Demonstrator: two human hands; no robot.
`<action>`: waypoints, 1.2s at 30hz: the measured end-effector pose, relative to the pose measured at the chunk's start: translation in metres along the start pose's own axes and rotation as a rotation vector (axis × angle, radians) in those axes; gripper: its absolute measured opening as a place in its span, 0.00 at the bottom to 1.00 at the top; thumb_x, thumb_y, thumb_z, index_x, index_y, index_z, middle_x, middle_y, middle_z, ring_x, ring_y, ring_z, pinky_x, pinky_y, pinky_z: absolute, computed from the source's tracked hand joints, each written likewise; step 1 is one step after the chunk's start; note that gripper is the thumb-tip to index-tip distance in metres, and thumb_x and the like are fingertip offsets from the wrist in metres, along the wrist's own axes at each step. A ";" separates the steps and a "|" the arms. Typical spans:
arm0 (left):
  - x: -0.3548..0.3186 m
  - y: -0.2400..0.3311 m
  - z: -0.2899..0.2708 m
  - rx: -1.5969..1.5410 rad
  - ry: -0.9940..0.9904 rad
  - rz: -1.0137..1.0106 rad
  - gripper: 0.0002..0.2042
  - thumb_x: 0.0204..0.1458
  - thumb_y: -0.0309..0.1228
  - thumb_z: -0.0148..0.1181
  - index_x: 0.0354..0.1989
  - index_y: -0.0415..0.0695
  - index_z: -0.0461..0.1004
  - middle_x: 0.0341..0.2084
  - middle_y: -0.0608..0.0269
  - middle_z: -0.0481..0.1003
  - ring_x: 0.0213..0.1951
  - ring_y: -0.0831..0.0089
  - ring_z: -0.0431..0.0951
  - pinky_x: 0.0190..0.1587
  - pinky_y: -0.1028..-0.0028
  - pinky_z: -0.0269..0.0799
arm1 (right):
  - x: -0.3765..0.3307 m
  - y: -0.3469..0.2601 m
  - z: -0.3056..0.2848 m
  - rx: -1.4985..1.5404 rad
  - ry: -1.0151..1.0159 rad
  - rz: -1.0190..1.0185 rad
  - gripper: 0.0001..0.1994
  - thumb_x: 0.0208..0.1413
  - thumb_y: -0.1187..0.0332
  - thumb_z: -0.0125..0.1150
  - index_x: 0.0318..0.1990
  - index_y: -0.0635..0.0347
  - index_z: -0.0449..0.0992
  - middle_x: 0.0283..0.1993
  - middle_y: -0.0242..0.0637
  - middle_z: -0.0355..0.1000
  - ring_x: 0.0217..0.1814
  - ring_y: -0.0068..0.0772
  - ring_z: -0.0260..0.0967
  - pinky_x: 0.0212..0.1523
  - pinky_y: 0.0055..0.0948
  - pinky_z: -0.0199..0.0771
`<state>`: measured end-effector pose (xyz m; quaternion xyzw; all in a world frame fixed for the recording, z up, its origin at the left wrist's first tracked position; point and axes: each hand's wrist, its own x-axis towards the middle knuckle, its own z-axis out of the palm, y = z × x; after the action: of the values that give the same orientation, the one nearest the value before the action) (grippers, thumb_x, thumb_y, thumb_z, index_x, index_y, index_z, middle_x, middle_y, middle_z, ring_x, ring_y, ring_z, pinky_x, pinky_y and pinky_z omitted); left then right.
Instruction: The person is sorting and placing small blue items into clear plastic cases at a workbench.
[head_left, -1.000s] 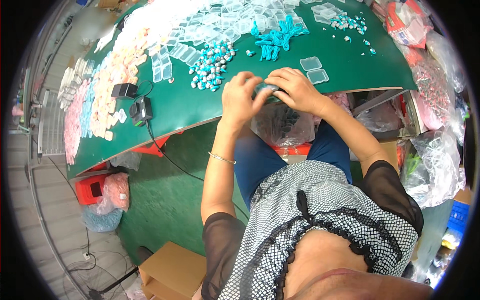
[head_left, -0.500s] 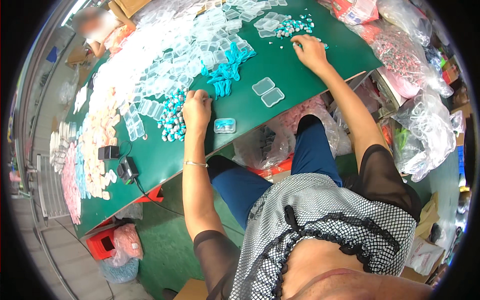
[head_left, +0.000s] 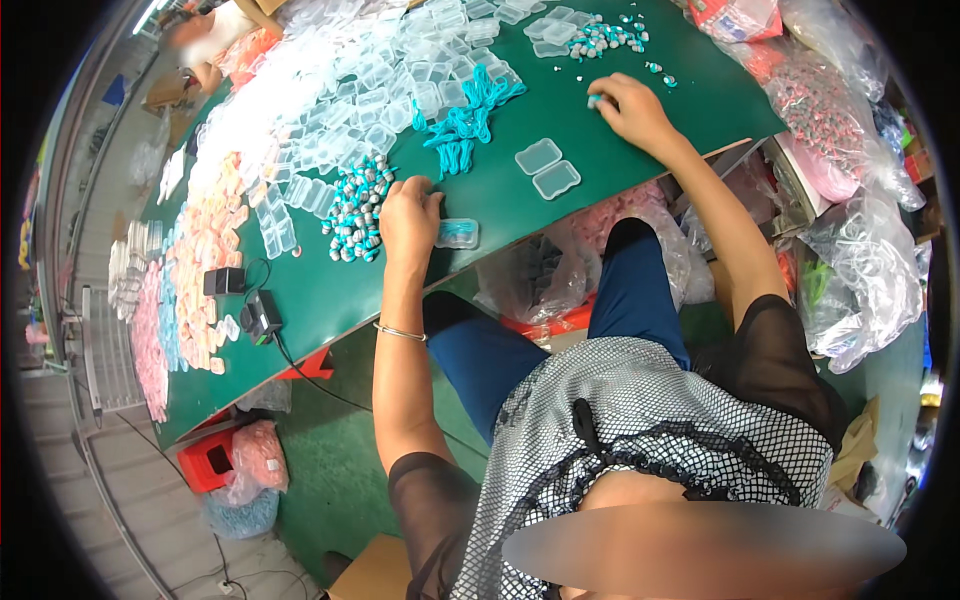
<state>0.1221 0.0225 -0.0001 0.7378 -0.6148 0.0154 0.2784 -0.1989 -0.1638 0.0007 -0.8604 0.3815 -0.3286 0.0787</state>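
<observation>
My left hand (head_left: 408, 216) is closed, its fingers curled down, beside a heap of small grey-and-turquoise plugs (head_left: 352, 212). What its fingertips hold is hidden. Partly covered by that hand, a shut clear case (head_left: 459, 234) with turquoise pieces inside lies near the table edge. Farther right, my right hand (head_left: 636, 112) pinches a small pale-and-blue plug (head_left: 594, 101) just above the table. Between the hands, an open clear case (head_left: 556, 180) lies flat with its lid (head_left: 538, 156) folded back. Bundles of turquoise cord (head_left: 470, 122) lie beyond.
Many clear cases (head_left: 375, 95) cover the far table. A second plug pile (head_left: 606, 38) sits at far right, with loose plugs (head_left: 662, 75) nearby. Orange pieces (head_left: 215, 250) and a black device with a cable (head_left: 261, 315) are at left. Another person (head_left: 215, 45) sits far left. Plastic bags (head_left: 820, 120) crowd the right.
My right hand has come away from the loose plugs toward the open case, a plug now visible in its fingers. My left hand has shifted right, closer to the filled case. The view moved slightly.
</observation>
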 end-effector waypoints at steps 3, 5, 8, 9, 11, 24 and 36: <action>0.000 0.003 0.004 -0.255 -0.006 0.026 0.10 0.49 0.24 0.65 0.40 0.39 0.78 0.28 0.58 0.77 0.28 0.68 0.80 0.31 0.72 0.75 | -0.024 -0.027 -0.008 0.209 -0.018 -0.107 0.08 0.50 0.74 0.58 0.38 0.58 0.77 0.33 0.40 0.71 0.35 0.43 0.72 0.36 0.38 0.72; -0.001 0.033 0.002 -0.536 -0.019 -0.059 0.08 0.53 0.24 0.63 0.40 0.37 0.78 0.31 0.60 0.79 0.29 0.74 0.81 0.30 0.76 0.75 | -0.035 -0.046 -0.014 0.248 -0.063 -0.144 0.08 0.50 0.76 0.59 0.38 0.60 0.76 0.33 0.40 0.71 0.34 0.41 0.71 0.35 0.36 0.71; -0.012 0.067 0.024 -0.712 0.036 -0.067 0.04 0.49 0.22 0.62 0.33 0.36 0.79 0.33 0.50 0.78 0.32 0.65 0.81 0.36 0.70 0.77 | -0.039 -0.072 -0.018 0.280 -0.154 -0.189 0.07 0.49 0.77 0.60 0.37 0.62 0.74 0.33 0.40 0.70 0.34 0.39 0.71 0.36 0.35 0.71; -0.015 0.074 0.034 -0.697 0.096 0.011 0.04 0.48 0.21 0.62 0.33 0.36 0.79 0.32 0.50 0.78 0.31 0.65 0.81 0.36 0.70 0.77 | -0.038 -0.079 -0.018 0.271 -0.201 -0.191 0.07 0.48 0.77 0.60 0.36 0.63 0.74 0.34 0.40 0.71 0.35 0.40 0.71 0.36 0.35 0.71; -0.018 0.096 0.042 -0.776 0.059 -0.089 0.05 0.47 0.19 0.62 0.33 0.36 0.78 0.32 0.49 0.78 0.31 0.65 0.81 0.37 0.70 0.76 | -0.037 -0.082 -0.018 0.234 -0.237 -0.186 0.06 0.47 0.76 0.60 0.34 0.61 0.73 0.34 0.38 0.71 0.38 0.40 0.71 0.40 0.37 0.70; -0.026 0.116 0.063 -0.414 0.112 0.189 0.06 0.43 0.27 0.66 0.30 0.44 0.78 0.32 0.60 0.77 0.39 0.57 0.74 0.41 0.61 0.68 | -0.040 -0.090 0.003 0.028 -0.274 -0.191 0.06 0.48 0.71 0.58 0.35 0.57 0.76 0.33 0.36 0.70 0.42 0.40 0.70 0.45 0.39 0.65; -0.036 0.113 0.061 -0.380 0.120 0.169 0.22 0.41 0.28 0.68 0.48 0.45 0.72 0.42 0.56 0.73 0.45 0.57 0.72 0.45 0.59 0.66 | 0.017 -0.083 0.015 0.209 -0.267 -0.166 0.09 0.52 0.74 0.57 0.41 0.59 0.76 0.35 0.38 0.73 0.35 0.42 0.71 0.36 0.36 0.72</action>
<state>-0.0101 0.0180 -0.0204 0.6158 -0.6485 -0.0337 0.4461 -0.1307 -0.1200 0.0297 -0.9120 0.2590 -0.2548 0.1903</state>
